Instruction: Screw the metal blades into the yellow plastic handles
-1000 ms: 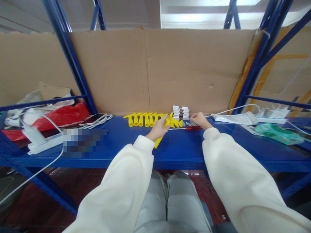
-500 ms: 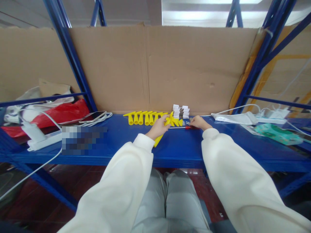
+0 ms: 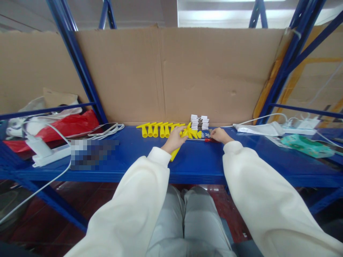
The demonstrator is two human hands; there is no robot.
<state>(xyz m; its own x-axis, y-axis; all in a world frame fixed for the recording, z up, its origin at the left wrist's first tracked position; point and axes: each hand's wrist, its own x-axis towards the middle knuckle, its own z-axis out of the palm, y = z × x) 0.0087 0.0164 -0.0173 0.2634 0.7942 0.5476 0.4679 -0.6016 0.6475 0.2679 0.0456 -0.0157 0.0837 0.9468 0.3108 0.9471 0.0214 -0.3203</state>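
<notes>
My left hand point(image 3: 174, 140) is closed round a yellow tubular plastic piece point(image 3: 174, 155), whose lower end sticks out below the palm. Small yellow pieces point(image 3: 195, 134) lie just right of those fingers. My right hand point(image 3: 219, 135) has its fingertips pinched together over small metal parts point(image 3: 205, 135); anything between them is too small to see. Below these fingertips lies a red-handled tool point(image 3: 207, 140) with a thin shaft, probably a screwdriver. A row of several yellow T-shaped pieces point(image 3: 155, 131) stands to the left, and stacked white pieces point(image 3: 199, 123) are behind.
The blue shelf point(image 3: 199, 160) has a cardboard panel point(image 3: 209, 78) along its back. On the left are a phone point(image 3: 103, 129) with a white cable, a power strip point(image 3: 52, 156) and a red bag point(image 3: 76, 125). A green packet point(image 3: 307, 145) and white pouch point(image 3: 259, 129) lie right.
My right hand has shifted very slightly right over the small metal parts, uncovering a little more of them. My left hand keeps its hold on the yellow piece.
</notes>
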